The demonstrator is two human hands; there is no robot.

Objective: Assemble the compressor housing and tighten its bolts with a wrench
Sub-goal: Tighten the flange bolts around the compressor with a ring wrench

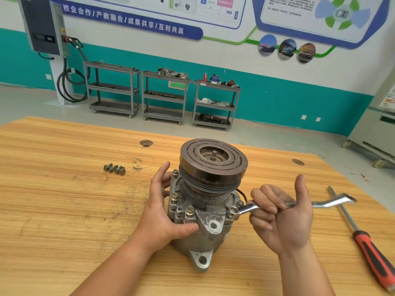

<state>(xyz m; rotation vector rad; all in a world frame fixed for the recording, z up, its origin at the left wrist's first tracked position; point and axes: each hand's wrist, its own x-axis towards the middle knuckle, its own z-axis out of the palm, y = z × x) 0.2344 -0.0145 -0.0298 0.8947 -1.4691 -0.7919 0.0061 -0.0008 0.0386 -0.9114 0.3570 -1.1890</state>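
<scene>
In the head view, the compressor housing (198, 212) stands upright in the middle of the wooden tabletop (64, 199), near to you, with its dark grooved pulley (213, 161) on top. Your left hand (164, 206) holds the housing from the left side: the thumb presses on the near face and the other fingers reach around the far-left edge, beside the flange bolts (174, 196) that sit in their holes there. Your right hand (282, 218) is at the right of the housing, its fingers curled around the shank of the wrench (250, 209) and the thumb standing up free. The ring end of the wrench sits over the right bolt (232, 210) on the near-right of the flange, and its other end sticks out to the right, past your hand. On the tabletop to the far left lie some loose bolts (114, 168), close together. At the right, well apart from the housing, lies a screwdriver (374, 255) with a red and black handle, the handle toward you. Behind the tabletop, three grey carts (164, 97) stand on the floor against the wall.
</scene>
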